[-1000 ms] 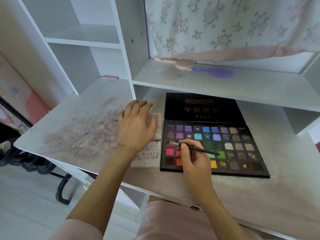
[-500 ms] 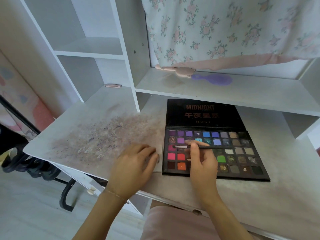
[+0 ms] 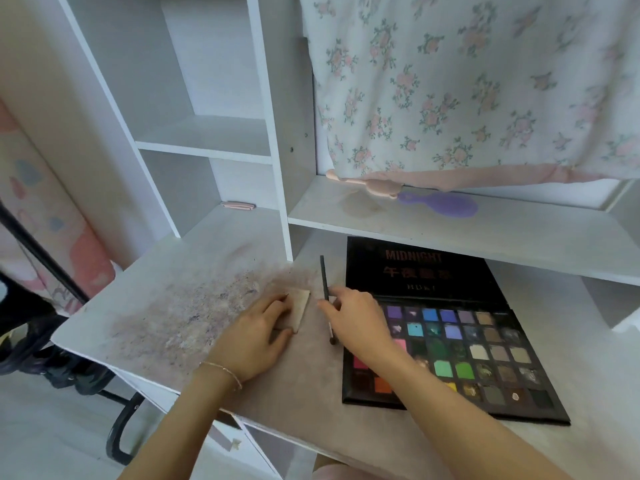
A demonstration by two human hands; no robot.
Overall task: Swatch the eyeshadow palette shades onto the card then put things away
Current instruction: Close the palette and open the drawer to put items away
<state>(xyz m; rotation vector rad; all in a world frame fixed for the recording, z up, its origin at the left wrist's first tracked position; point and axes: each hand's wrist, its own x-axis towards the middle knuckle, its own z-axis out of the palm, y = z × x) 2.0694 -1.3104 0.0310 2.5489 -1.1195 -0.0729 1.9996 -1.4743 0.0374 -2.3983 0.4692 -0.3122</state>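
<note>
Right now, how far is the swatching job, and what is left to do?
The card seems to carry swatches, but it is mostly hidden under the left hand resting on it. The right hand holds the brush between card and palette. Left: the palette lies open on the desk; nothing is put away yet.
</note>
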